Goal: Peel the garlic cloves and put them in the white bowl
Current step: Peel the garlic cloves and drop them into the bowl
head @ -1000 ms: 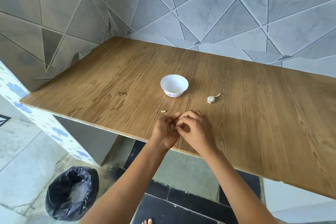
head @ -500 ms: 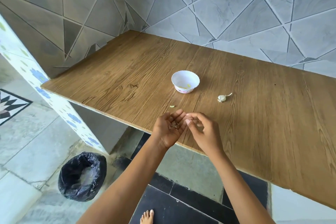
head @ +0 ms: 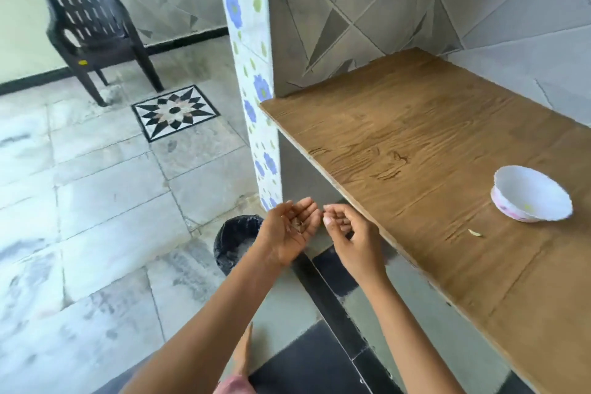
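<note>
My left hand [head: 292, 230] is held palm up off the left end of the wooden counter [head: 415, 144], with brownish garlic skins [head: 298, 224] lying in the cupped palm. It hangs above a black-lined bin [head: 232, 238]. My right hand [head: 348, 230] is just beside it, fingers curled, thumb and fingertips together; whether they pinch anything is unclear. The white bowl [head: 531, 193] stands on the counter to the right, with a small yellowish bit inside. A small peel scrap [head: 475, 233] lies on the wood in front of the bowl.
A floral-tiled pillar [head: 252, 73] stands at the counter's left end. A dark plastic chair [head: 92, 32] stands on the tiled floor at the far left. A patterned star tile [head: 175, 111] is set in the floor. Grey tiled walls back the counter.
The view has swung left and both hands have moved off the counter's edge to above the bin. The left palm has opened upward with the skins; the garlic head is out of view.
</note>
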